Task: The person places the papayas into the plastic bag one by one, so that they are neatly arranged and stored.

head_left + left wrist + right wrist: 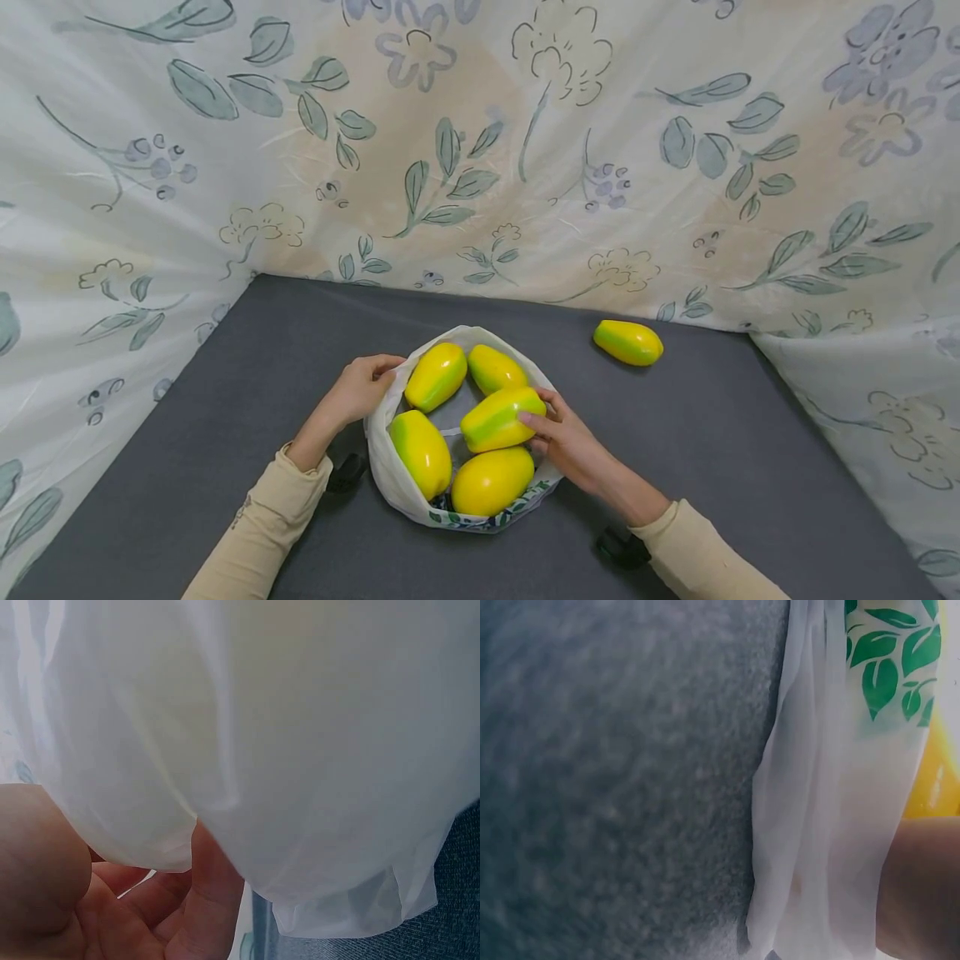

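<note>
A white plastic bag [381, 450] with a green leaf print stands with its mouth wide open in the head view. Several yellow-green papayas [422, 454] lie inside it. My left hand [356, 392] pinches the bag's left rim between thumb and fingers; in the left wrist view the thin white plastic [322, 787] hangs over the fingers. At the right side of the bag's mouth, my right hand [573, 446] grips one papaya [498, 419], thumb on top, above the others. The right wrist view shows the bag's printed side [862, 765] and little of that hand.
Another papaya [628, 342] lies on the dark grey table [675, 417] at the back right. Floral cloth [465, 150] hangs behind and on both sides of the table. A dark device [624, 548] sits at the right wrist, another [347, 473] at the left.
</note>
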`<state>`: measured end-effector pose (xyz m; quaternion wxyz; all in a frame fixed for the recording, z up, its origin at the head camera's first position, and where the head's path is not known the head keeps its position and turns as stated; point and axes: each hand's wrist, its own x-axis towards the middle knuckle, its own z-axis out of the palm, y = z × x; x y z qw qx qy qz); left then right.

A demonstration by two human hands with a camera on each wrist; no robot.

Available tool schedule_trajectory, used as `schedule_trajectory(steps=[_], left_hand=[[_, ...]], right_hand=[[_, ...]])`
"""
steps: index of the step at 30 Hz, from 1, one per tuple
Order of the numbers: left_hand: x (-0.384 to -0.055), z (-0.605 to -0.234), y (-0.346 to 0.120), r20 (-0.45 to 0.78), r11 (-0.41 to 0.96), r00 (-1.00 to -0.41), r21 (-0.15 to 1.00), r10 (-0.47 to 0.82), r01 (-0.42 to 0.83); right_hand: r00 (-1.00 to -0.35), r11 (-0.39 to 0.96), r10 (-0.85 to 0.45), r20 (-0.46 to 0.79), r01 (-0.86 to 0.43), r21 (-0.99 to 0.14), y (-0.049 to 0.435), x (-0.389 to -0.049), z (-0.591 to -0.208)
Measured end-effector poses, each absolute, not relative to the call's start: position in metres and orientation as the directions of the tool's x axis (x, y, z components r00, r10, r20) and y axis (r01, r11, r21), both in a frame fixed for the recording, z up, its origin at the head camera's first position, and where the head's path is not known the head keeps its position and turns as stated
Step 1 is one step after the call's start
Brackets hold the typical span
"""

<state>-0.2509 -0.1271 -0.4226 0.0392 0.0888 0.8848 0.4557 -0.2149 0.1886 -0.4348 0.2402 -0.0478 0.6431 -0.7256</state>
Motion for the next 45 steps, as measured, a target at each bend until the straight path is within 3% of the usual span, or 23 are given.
schedule_trajectory(steps=[11,28,38,45], left_hand=[[-0.252,-0.426,-0.129,0.018,0.557,-0.980,0.821,0.198,0.127],[-0.251,-0.423,-0.128,0.004,0.559,-0.980,0.821,0.201,0.118],[-0.250,-0.424,-0.128,0.026,0.548,-0.977,0.825,0.209,0.139],[-0.250,-0.423,-0.128,0.029,0.550,-0.979,0.824,0.204,0.139]], right_hand=[[-0.882,0.006,-0.369,-0.293,0.313,-0.950,0.176,-0.212,-0.436],[-0.906,0.081,-0.206,-0.368,0.359,-0.930,0.160,-0.206,-0.433],[-0.911,0.155,-0.221,-0.350,0.321,-0.934,0.155,-0.206,-0.430],[-0.895,0.134,-0.266,-0.359,0.334,-0.933,0.159,-0.207,-0.432]])
